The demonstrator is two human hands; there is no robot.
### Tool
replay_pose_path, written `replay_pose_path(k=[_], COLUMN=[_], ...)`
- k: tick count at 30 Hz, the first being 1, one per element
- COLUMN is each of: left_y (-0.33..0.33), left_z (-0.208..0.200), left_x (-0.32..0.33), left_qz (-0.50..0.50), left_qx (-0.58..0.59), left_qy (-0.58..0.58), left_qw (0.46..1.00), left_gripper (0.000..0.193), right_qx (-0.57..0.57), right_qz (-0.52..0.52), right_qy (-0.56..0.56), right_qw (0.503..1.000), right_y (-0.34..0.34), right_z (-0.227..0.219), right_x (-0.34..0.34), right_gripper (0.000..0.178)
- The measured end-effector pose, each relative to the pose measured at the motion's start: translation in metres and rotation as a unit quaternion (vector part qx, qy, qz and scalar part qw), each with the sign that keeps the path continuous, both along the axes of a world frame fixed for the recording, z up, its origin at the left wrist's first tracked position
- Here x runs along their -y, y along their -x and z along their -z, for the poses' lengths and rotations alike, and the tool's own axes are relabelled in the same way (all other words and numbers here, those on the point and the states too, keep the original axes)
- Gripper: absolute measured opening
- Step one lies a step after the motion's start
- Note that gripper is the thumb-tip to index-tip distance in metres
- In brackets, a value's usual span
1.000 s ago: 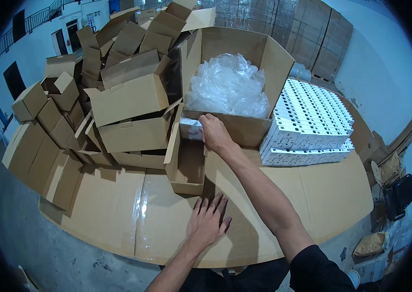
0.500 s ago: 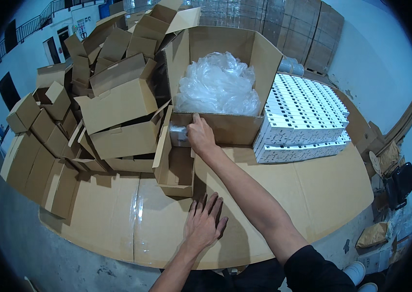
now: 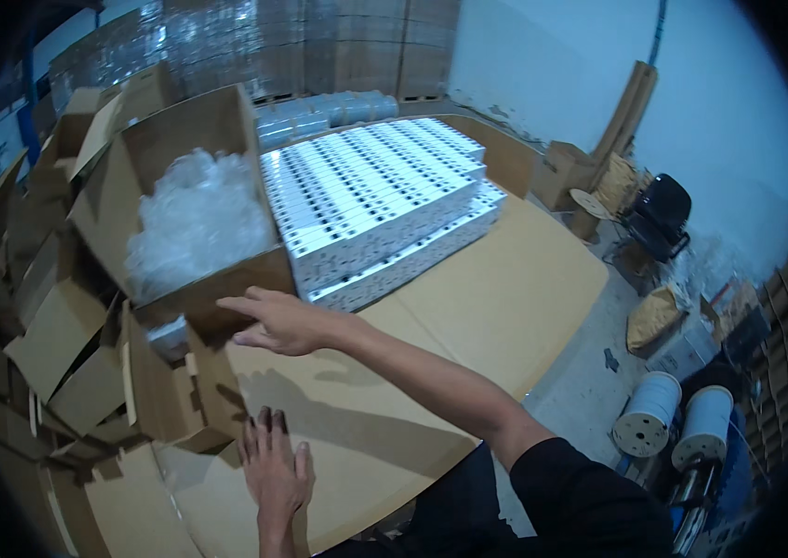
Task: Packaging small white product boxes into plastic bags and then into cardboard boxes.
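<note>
My left hand (image 3: 275,472) lies on the cardboard-covered tabletop (image 3: 524,288) with fingers stretched, close to the near end of a narrow open carton (image 3: 161,395). At that carton's far end sits a small white box (image 3: 169,339). My right hand (image 3: 284,321) is above the table with fingers apart and nothing in it, just in front of a large open carton (image 3: 231,279). Crumpled clear plastic bags (image 3: 198,228) fill that carton. To its right stands a layered stack of white boxes (image 3: 384,205) with dark marks on top.
Opened brown cartons (image 3: 59,349) are piled along the left side. Beyond the table are wrapped rolls (image 3: 329,112) and tall wrapped stacks (image 3: 357,56). On the floor at right stand a black chair (image 3: 659,219), a wooden reel (image 3: 589,212) and white spools (image 3: 649,409).
The view has swung to the right. My right hand has left the small white box in the narrow carton and moved right, its fingers now apart. My left hand stays on the table.
</note>
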State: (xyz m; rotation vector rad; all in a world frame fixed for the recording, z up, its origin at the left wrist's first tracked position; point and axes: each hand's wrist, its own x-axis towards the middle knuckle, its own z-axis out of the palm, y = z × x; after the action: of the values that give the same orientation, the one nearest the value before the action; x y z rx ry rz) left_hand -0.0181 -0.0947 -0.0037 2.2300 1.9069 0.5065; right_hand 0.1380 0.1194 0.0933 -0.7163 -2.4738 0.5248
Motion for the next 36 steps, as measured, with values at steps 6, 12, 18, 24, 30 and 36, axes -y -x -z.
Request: replay_pose_path(k=[6, 12, 18, 24, 30, 36], left_y=[-0.024, -0.044, -0.050, -0.053, -0.052, -0.055], left_z=[0.006, 0.002, -0.012, -0.013, -0.014, -0.016], left_x=[-0.032, -0.076, -0.097, -0.101, -0.100, -0.105], left_qz=[-0.009, 0.051, 0.050, 0.042, 0.048, 0.045], left_qx=[0.025, -0.008, -0.039, -0.029, -0.035, -0.035], left_qy=[-0.022, -0.083, -0.075, -0.062, -0.031, -0.020], left_qw=[0.999, 0.995, 0.995, 0.997, 0.998, 0.998], left_gripper=[0.060, 0.050, 0.050, 0.050, 0.050, 0.051], right_qx=[-0.098, -0.169, -0.142, -0.014, -0.003, -0.078], right_qz=[0.164, 0.369, 0.532, 0.543, 0.566, 0.542], right_qy=[-0.051, -0.207, -0.147, -0.080, -0.018, -0.090], right_qw=[0.980, 0.890, 0.821, 0.836, 0.824, 0.832], right_y=[-0.178, -0.333, -0.442, -0.513, -0.511, -0.519], right_z=[-0.041, -0.061, -0.045, 0.002, 0.012, 0.020], right_x=[-0.010, -0.063, -0.151, -0.220, -0.254, -0.268], right_gripper=[0.034, 0.026, 0.045, 0.063, 0.069, 0.056])
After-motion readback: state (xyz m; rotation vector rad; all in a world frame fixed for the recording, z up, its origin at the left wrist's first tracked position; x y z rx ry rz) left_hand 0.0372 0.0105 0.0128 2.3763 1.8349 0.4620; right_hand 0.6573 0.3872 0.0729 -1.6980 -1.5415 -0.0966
